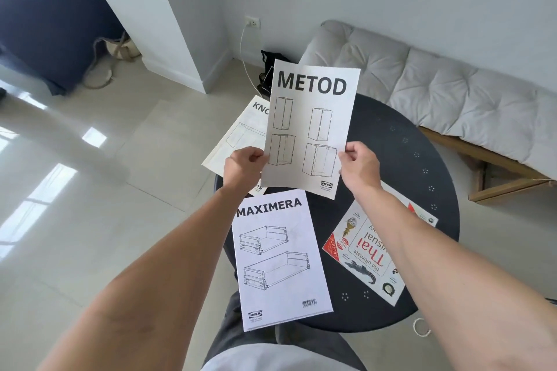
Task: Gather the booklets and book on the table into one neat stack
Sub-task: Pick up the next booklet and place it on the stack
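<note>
I hold the white METOD booklet [312, 126] up above the round black table [401, 153]. My left hand [244, 164] pinches its lower left edge and my right hand [358, 164] pinches its lower right edge. Flat on the table's near left side lies the MAXIMERA booklet [281, 259], hanging over the rim. A third booklet, its title starting KN [238, 135], lies at the far left, partly hidden behind the METOD booklet. The Thai visual dictionary book [366, 253] rests on the right side, partly under my right forearm.
A grey cushioned bench [437, 84] on a wooden frame stands right behind the table. A black bag [268, 69] and a white cable sit on the floor by the wall. Pale tiled floor spreads to the left.
</note>
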